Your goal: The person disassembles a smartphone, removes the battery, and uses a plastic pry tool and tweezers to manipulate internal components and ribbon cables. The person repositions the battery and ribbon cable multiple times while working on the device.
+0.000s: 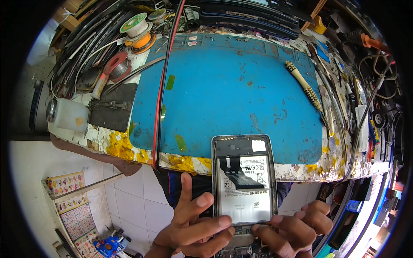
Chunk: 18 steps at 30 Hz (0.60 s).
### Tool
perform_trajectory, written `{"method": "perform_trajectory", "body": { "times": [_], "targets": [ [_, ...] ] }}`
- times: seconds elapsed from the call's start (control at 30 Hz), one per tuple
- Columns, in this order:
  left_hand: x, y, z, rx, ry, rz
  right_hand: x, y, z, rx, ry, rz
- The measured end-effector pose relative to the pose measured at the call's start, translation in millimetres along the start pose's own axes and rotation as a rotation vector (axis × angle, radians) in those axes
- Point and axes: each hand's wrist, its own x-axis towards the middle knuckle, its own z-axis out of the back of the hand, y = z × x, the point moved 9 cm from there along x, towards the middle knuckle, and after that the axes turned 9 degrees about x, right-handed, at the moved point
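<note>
An opened smartphone (216, 185) with its back cover off extends over the near bench edge, its lower part between my hands. A white battery (241, 210) fills its middle, with a black flex strip (243, 178) across it. Below the battery, the circuit board (241, 243) is partly hidden by fingers. My left hand (193, 223) grips the phone's left side, one fingertip at the battery's lower corner and two other fingers raised. My right hand (294, 228) closes on the right side, with a fingertip on the board just under the battery.
A worn blue mat (206, 103) covers the bench, crossed by red and black cables (159, 99). A beige-handled tool (303, 86) lies at its right. Solder spools (118, 69), a plastic bottle (69, 115) and a small clamp plate (112, 107) stand left. Tools and cables crowd the right edge.
</note>
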Motion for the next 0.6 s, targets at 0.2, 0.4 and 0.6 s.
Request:
{"method": "perform_trajectory", "body": {
  "times": [0.2,0.4,0.6],
  "targets": [
    [5.6,0.3,1.5,0.061,0.136,0.090,7.2,-3.4,-2.2,0.117,-0.138,0.128],
    [5.3,-0.7,4.1,0.220,0.110,-0.005,4.1,-6.6,0.3,0.095,-0.135,0.207],
    [2.9,2.3,8.0,0.230,-0.001,-0.044,7.0,-5.0,1.7,0.056,-0.033,0.197]
  ]
}}
